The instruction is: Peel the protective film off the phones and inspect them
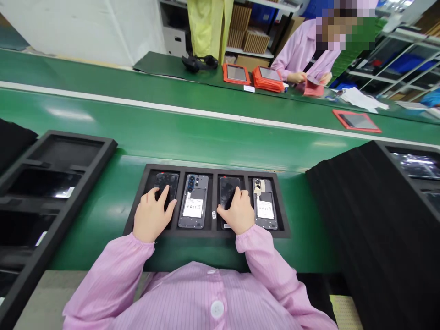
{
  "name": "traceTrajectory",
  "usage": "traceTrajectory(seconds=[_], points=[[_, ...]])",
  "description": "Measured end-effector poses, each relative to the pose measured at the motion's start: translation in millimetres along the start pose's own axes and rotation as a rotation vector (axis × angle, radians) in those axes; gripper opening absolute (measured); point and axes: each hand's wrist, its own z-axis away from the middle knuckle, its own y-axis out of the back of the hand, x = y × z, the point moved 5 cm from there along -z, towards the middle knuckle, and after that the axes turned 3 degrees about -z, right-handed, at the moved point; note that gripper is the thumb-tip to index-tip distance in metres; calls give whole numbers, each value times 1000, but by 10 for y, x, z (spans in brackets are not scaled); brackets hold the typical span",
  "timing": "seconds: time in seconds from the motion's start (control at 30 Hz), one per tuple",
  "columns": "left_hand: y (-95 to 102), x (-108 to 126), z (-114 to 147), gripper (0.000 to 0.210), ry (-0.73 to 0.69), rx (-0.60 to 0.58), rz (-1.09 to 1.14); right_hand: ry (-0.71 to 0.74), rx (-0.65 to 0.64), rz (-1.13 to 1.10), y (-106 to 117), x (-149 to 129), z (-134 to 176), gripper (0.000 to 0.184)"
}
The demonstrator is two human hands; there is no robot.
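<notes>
A black foam tray (pixel 213 192) with several compartments lies before me. In its leftmost compartment is a phone (pixel 168 179), dark screen up; my left hand (pixel 151 215) spans it, thumb at the right edge, other fingers on the screen and left side. The third compartment has another dark-screened phone (pixel 227 187). Across that one reaches my right hand (pixel 239 213), thumb by the left edge and fingertips by the right; the palm hides part of it. Between them sits a phone with its back uncovered (pixel 193 201), white label showing. A similar opened phone (pixel 264 206) occupies the rightmost compartment.
Another foam tray (pixel 85 169) with dark phones stands at left. To the right rises a tall black foam stack (pixel 347 220). Beyond the white-edged green bench, a co-worker (pixel 302 50) in pink handles a red piece near red-framed panels (pixel 268 79). A black strapped object (pixel 199 63) lies there.
</notes>
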Motion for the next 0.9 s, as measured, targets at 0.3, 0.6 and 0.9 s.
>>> traceTrajectory(seconds=[0.3, 0.6, 0.9], points=[[12, -43, 16, 56, -47, -32, -42, -233, -39, -299, 580, 633, -109, 44], [66, -30, -249, 63, -132, -55, 47, -128, -134, -983, -27, 556, -57, 56], [20, 7, -88, 45, -115, -31, 28, -175, 415, -275, 480, 1404, -186, 76]])
